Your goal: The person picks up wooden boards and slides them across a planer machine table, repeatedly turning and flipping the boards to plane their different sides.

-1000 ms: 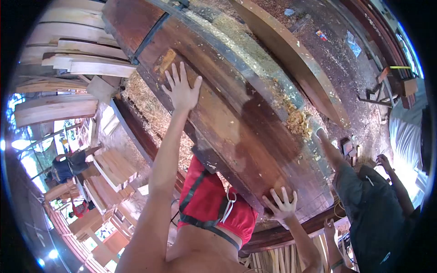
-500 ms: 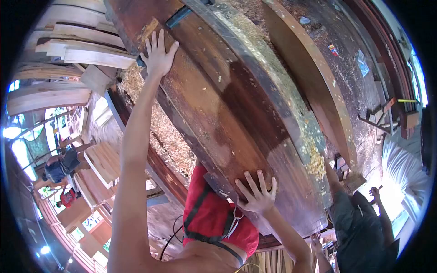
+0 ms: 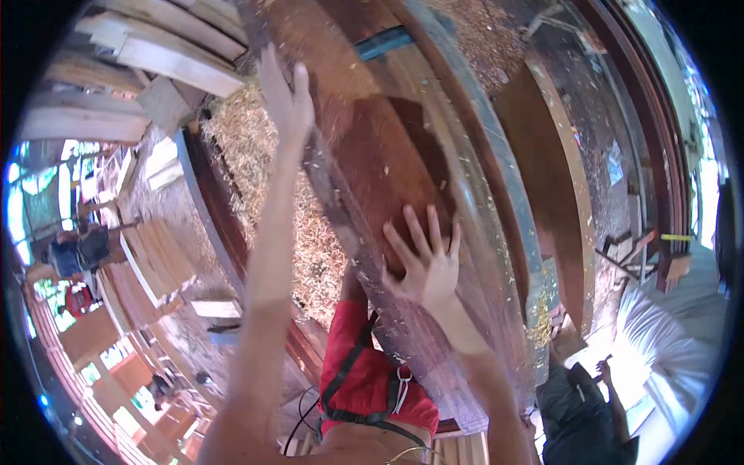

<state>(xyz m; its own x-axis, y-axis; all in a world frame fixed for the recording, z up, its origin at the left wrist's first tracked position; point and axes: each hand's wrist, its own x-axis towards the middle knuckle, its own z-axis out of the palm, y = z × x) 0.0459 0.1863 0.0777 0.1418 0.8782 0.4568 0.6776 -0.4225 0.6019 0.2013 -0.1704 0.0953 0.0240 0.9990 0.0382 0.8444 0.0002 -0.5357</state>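
Note:
A long reddish-brown wooden plank (image 3: 364,147) runs diagonally through the middle of the head view, flecked with shavings. On its left edge, near the top, lies my left hand (image 3: 288,101), fingers stretched out, thumb apart and slightly blurred. Lower down, my right hand (image 3: 428,263) is spread on the wood, palm down. Neither hand grips anything. A blue-green bar (image 3: 382,43) crosses the timber above my hands. Along the right side runs a greyish edge strip (image 3: 508,182) dotted with shavings.
Wood shavings (image 3: 271,178) cover the ground left of the plank. A curved board (image 3: 554,201) stands to the right. Several stacked planks (image 3: 167,58) lie upper left. A person in dark clothes (image 3: 581,411) is close by at lower right; others are farther off at left.
My right hand has moved up the plank, closer to my left hand. The view has shifted, and the blue-green bar appears farther right. Both hands remain flat with fingers extended.

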